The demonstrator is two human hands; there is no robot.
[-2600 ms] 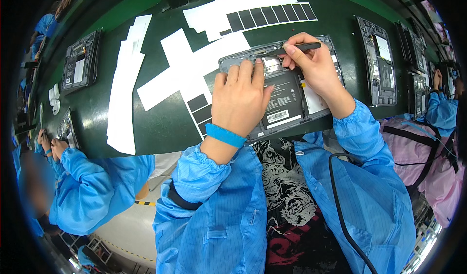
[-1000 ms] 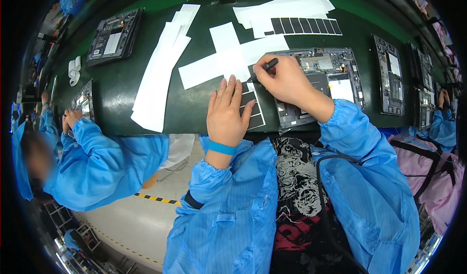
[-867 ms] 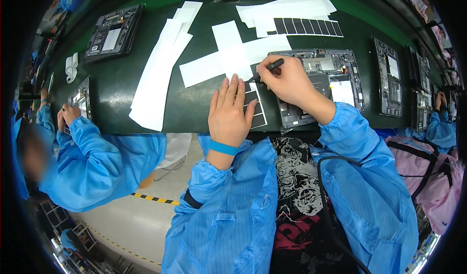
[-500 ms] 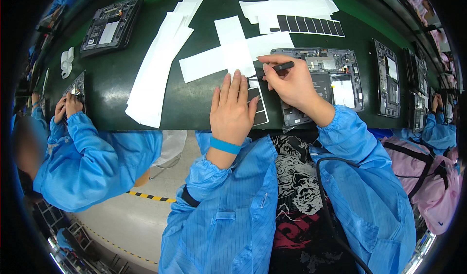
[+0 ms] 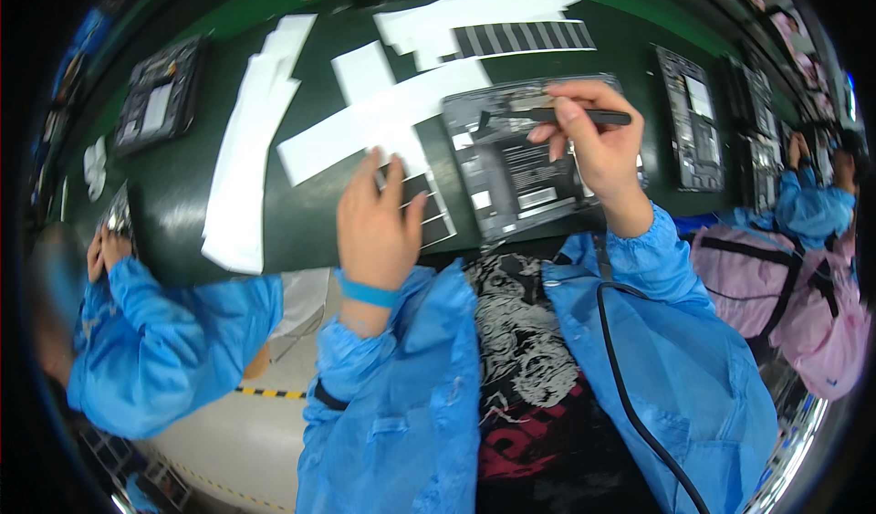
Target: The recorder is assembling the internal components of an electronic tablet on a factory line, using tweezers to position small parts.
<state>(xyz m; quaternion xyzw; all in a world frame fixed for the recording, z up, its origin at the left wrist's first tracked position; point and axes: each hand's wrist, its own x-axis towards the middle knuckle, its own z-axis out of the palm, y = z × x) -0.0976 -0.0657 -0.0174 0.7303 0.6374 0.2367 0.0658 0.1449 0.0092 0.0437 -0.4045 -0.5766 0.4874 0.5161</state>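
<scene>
Nearest, the person's blue smock hangs open over a blk printed tee; a dark cable runs down on the R side. L hand, w/ a blue wristband, has fingers spread over a label sheet of blk rectangles: grip open, nothing visibly pinched; motion blur hides whether fingertips press down. R hand is above an opened laptop base, grip closed on blk tweezers, tips pointing L. A small dark pc. shows by the tips; can't tell if they pinch it. Laptop base lies on the table, just R of the label sheet, w/ its battery uncovered. At far L, a co-worker's hands are on another device.

Beyond L hand, crossed wht strips; to their L, a long stack of wht strips. More opened units flank the work: one at L, one at R. Farthest back, wht sheets overlap nr a strip of blk labels.
</scene>
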